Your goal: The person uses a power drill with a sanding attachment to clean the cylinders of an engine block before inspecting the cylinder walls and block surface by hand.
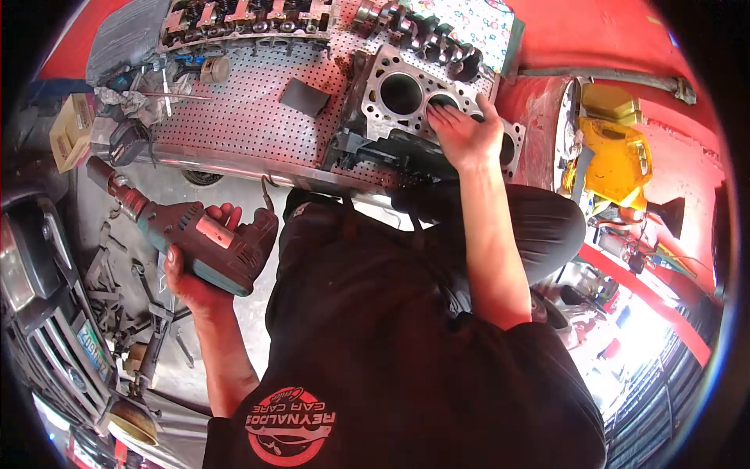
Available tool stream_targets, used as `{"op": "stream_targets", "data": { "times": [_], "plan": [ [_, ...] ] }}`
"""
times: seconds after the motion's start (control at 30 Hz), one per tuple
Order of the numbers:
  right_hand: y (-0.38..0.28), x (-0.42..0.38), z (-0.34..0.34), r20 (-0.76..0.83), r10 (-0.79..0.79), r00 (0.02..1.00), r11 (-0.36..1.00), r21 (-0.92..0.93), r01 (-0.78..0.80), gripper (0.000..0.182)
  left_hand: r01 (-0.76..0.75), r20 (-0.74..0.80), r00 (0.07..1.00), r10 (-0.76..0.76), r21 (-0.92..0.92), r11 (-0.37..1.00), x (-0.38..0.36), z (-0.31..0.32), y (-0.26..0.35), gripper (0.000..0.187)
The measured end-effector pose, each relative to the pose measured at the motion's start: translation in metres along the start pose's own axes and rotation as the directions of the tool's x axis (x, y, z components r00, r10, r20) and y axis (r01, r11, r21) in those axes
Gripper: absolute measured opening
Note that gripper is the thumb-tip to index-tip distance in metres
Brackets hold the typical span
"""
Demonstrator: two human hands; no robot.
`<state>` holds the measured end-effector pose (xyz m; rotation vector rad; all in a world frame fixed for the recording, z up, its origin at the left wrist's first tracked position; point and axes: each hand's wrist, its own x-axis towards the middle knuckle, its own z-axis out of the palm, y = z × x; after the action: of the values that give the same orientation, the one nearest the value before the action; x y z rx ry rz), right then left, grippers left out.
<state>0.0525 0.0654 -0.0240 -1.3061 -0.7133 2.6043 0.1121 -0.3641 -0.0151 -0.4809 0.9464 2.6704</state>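
My left hand [190,288] is wrapped around the body of a corded-style power drill [207,238], held to the left of my lap. A dark cylindrical attachment [101,173] sits in its chuck, pointing away to the upper left. My right hand [474,139] lies over the engine block [383,117], palm up, with the fingers stretched out. Its fingertips reach into the middle cylinder bore [443,102]. The bore at the block's left end [401,94] shows fully, while my hand partly covers those to the right.
On the perforated metal bench [226,117] are a cylinder head [250,22], a crankshaft [422,37], a piston [215,70] and a dark square sheet [305,98]. A yellow jug [617,164] stands at right. Metal parts [117,289] and a vehicle front [58,328] are at left.
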Motion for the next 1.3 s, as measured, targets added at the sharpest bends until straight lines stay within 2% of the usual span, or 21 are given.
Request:
{"op": "stream_targets", "data": {
  "times": [0.1, 0.13, 0.2, 0.43, 0.63, 0.83, 0.93, 1.03, 1.13, 1.23, 1.3],
  "plan": [
    [0.002, 0.012, 0.016, -0.025, 0.022, 0.999, 1.0, 0.012, -0.022, 0.107, 0.022, 0.031, 0.999, -0.022, 0.015, 1.0, 0.008, 0.004, 0.001, 0.082],
    [0.004, 0.016, 0.014, 0.068, -0.01, 0.998, 1.0, 0.03, 0.008, 0.105, 0.019, 0.035, 0.999, -0.019, 0.012, 1.0, 0.011, 0.005, 0.001, 0.082],
    [0.003, 0.013, 0.022, -0.001, 0.002, 1.0, 1.0, 0.03, -0.001, 0.102, 0.027, 0.048, 0.998, -0.027, 0.003, 1.0, 0.015, 0.008, -0.001, 0.081],
    [-0.011, 0.007, 0.027, 0.057, 0.093, 0.994, 0.993, 0.072, -0.097, 0.115, 0.041, 0.067, 0.997, -0.042, 0.011, 0.999, 0.015, 0.008, 0.0, 0.08],
    [-0.018, 0.003, 0.034, 0.054, 0.119, 0.991, 0.99, 0.073, -0.123, 0.115, 0.043, 0.044, 0.998, -0.043, -0.011, 0.999, 0.016, 0.006, 0.002, 0.08],
    [-0.017, -0.007, 0.042, -0.062, 0.076, 0.995, 0.996, 0.041, -0.073, 0.112, 0.035, 0.031, 0.999, -0.034, -0.015, 0.999, 0.015, 0.006, 0.003, 0.079],
    [-0.019, -0.003, 0.033, -0.014, 0.085, 0.996, 0.995, 0.057, -0.084, 0.108, 0.031, 0.033, 0.999, -0.031, -0.01, 0.999, 0.014, 0.006, 0.002, 0.078],
    [-0.022, -0.009, 0.029, 0.043, 0.053, 0.998, 0.993, 0.105, -0.057, 0.094, 0.029, 0.032, 0.999, -0.029, -0.007, 1.0, 0.014, 0.006, 0.002, 0.077],
    [-0.02, -0.022, 0.031, 0.05, -0.03, 0.998, 0.998, 0.05, 0.027, 0.079, 0.034, 0.031, 0.999, -0.034, -0.004, 0.999, 0.014, 0.007, 0.003, 0.077],
    [-0.017, -0.03, 0.033, -0.079, -0.057, 0.995, 0.998, -0.01, 0.056, 0.073, 0.039, 0.03, 0.999, -0.039, -0.011, 0.999, 0.015, 0.006, 0.003, 0.077],
    [-0.018, -0.022, 0.023, 0.009, -0.022, 1.0, 1.0, 0.019, 0.022, 0.078, 0.043, 0.041, 0.998, -0.043, -0.01, 0.999, 0.016, 0.005, 0.003, 0.077]
  ]
}}
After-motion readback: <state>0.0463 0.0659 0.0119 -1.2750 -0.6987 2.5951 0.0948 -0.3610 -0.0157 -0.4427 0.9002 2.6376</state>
